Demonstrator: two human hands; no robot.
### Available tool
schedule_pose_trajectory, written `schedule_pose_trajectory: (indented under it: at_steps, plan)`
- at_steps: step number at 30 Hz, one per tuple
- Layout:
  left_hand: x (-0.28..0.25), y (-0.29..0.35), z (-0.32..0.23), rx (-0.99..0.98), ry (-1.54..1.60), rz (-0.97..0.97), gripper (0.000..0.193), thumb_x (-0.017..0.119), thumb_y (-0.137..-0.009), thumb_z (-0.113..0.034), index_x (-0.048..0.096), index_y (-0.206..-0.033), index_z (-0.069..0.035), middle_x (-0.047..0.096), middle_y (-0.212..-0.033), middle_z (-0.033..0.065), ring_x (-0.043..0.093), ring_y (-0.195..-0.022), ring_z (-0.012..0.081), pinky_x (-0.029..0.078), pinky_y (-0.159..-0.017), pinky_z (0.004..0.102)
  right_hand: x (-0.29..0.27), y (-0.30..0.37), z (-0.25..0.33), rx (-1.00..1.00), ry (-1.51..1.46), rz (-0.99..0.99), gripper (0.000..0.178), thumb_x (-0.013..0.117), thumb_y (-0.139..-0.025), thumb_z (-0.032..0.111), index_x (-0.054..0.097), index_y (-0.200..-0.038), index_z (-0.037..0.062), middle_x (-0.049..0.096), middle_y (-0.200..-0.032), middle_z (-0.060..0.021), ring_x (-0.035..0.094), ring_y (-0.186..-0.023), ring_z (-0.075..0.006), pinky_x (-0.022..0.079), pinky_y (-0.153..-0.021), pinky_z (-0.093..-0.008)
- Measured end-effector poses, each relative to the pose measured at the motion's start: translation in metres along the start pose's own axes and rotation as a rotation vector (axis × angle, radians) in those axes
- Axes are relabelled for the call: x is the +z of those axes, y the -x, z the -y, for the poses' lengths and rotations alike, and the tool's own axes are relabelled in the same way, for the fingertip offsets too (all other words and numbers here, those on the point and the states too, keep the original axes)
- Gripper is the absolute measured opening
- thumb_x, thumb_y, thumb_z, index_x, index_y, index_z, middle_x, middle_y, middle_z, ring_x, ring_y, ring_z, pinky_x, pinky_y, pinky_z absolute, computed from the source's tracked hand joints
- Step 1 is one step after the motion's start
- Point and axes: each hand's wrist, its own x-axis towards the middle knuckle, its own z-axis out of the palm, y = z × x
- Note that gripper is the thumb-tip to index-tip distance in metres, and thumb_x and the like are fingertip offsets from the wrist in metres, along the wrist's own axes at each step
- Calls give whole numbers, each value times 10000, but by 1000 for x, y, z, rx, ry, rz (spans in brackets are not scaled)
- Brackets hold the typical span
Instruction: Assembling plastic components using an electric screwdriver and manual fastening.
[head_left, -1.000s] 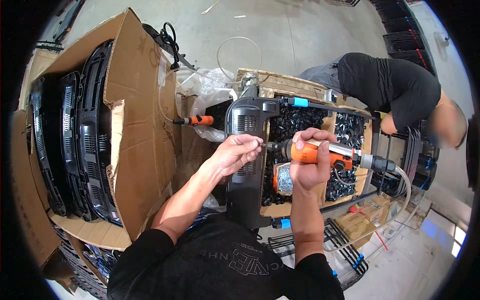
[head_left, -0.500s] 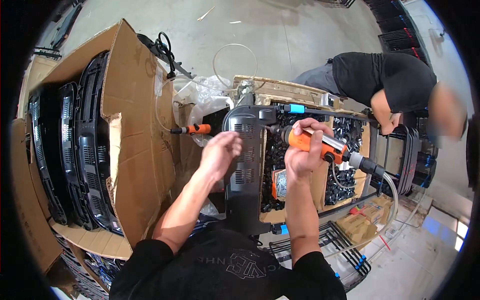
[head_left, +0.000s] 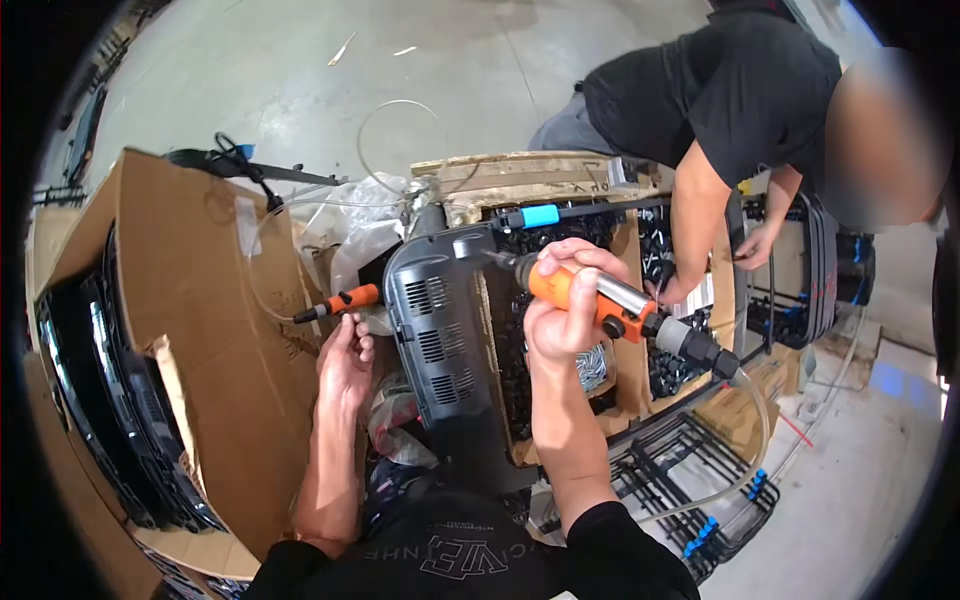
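My right hand (head_left: pixel 567 310) is wrapped round an orange and silver air screwdriver (head_left: pixel 610 300), its hose running off the rear. The bit end points left at the upper right edge of a black plastic panel (head_left: pixel 410 345) with several vent grilles; whether it touches cannot be made out. Left of the panel, my left hand (head_left: pixel 345 365) has its fingers curled together. Its fingertips are just under a second orange air tool (head_left: pixel 352 298); anything between them is too small to make out.
Boxes of small black parts (head_left: pixel 510 330) and silver screws (head_left: pixel 592 368) lie right of the panel. A large carton (head_left: pixel 200 330) with black panels (head_left: pixel 110 390) stands left. A co-worker (head_left: pixel 720 100) reaches into the parts at the right. Black metal frames (head_left: pixel 690 470) lie below.
My left hand has moved off the panel, leftward and down, to below the second orange tool. My view has shifted. The co-worker has reached in with one arm toward the boxes of parts.
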Motion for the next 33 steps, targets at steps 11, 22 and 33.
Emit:
schedule_pose_trajectory:
  at_steps: [11, 22, 33]
  plan:
    - [7, -6, 7, 3, -71, -101, 193, 497, -992, -224, 592, -1034, -61, 582, -810, 8, 528, -714, 111, 420, -636, 224, -32, 3, -7, 54, -48, -102, 235, 594, -860, 151, 502, -1002, -11, 600, -905, -210, 582, -679, -220, 505, -663, -338]
    - [22, 10, 20, -26, -70, -85, 265, 520, -985, -288, 584, -1029, -35, 539, -803, -7, 467, -698, 95, 392, -635, 223, 13, 7, -26, 154, -101, 107, 170, 564, -860, 62, 506, -1003, -10, 604, -919, -210, 580, -702, -210, 506, -684, -329]
    - [12, 15, 4, 61, 4, 51, 175, 599, -943, -192, 616, -992, -25, 583, -809, 14, 518, -705, 94, 428, -634, 226, 50, 17, -55, 165, 83, 323, 155, 577, -862, -12, 510, -1001, -3, 620, -890, -170, 569, -691, -171, 497, -678, -308]
